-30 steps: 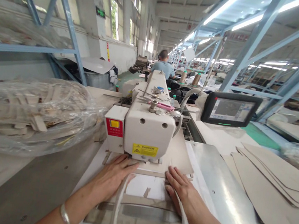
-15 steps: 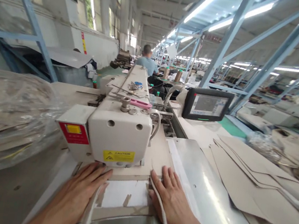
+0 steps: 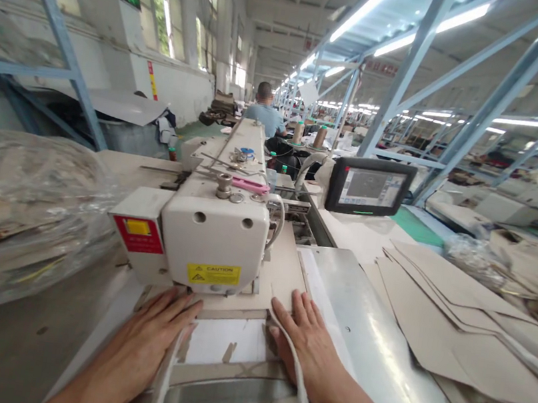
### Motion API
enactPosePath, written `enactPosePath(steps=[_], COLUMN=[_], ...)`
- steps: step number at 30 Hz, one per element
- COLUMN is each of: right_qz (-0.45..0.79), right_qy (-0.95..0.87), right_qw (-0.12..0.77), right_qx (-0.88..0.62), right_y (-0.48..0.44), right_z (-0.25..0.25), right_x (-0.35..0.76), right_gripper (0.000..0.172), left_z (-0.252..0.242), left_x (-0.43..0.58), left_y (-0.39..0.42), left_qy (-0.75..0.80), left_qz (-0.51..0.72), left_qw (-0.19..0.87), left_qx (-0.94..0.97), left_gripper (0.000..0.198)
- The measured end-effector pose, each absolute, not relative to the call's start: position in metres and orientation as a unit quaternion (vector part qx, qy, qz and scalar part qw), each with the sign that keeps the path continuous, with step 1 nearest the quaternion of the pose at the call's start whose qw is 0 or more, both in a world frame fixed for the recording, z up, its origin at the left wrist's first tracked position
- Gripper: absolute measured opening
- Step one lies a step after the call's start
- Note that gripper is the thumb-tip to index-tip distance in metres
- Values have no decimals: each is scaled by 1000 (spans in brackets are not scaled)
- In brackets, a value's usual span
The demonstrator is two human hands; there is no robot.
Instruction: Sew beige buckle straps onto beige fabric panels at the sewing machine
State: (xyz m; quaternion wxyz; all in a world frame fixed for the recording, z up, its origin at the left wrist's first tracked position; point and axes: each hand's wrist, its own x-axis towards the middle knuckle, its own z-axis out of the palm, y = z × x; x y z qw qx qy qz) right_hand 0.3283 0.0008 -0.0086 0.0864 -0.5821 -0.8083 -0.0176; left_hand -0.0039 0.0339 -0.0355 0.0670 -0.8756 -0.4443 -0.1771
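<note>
My left hand (image 3: 140, 337) lies flat with its fingers stretched, just below the left front of the sewing machine head (image 3: 215, 241). On the right, my right hand (image 3: 305, 345) rests palm down, fingers spread, on the edge of a beige panel (image 3: 286, 271) that runs under the machine head. A pale cord (image 3: 162, 381) passes by my left hand, and another pale cord (image 3: 297, 371) curves along my right thumb side. Between the hands lies a white sheet (image 3: 212, 341) crossed by beige strips. The needle area is hidden behind the machine head.
Several beige pieces (image 3: 456, 330) are piled right of a shiny metal plate (image 3: 374, 338). A control screen (image 3: 371, 188) stands behind the plate. Clear plastic bags (image 3: 39, 214) lie to the left. Pink snips (image 3: 248, 186) rest on the machine. A person (image 3: 263, 113) sits farther ahead.
The view has shifted very slightly. Both hands stay flat in nearly the same place, and the panel and cords show no clear movement.
</note>
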Motion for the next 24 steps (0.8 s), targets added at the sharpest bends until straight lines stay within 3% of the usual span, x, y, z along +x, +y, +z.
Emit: enactPosePath(steps=[10, 14, 20, 24], right_qz=[-18, -40, -43, -51], right_qy=[-836, -850, -855, -860], right_qw=[54, 74, 92, 125], right_qx=[-546, -520, -509, -492], right_y=[7, 7, 5, 9], right_z=[-6, -14, -24, -42], right_x=[348, 355, 364, 378], right_gripper=[53, 52, 49, 49], left_z=[-26, -23, 0, 17], left_x=[-3, -7, -3, 12], left_y=[28, 26, 14, 4], left_qy=[-455, -441, -465, -514], left_qz=[-138, -113, -30, -14], left_qw=[27, 27, -16, -34], left_qx=[-879, -890, -884, -857], left_gripper=[42, 44, 64, 61])
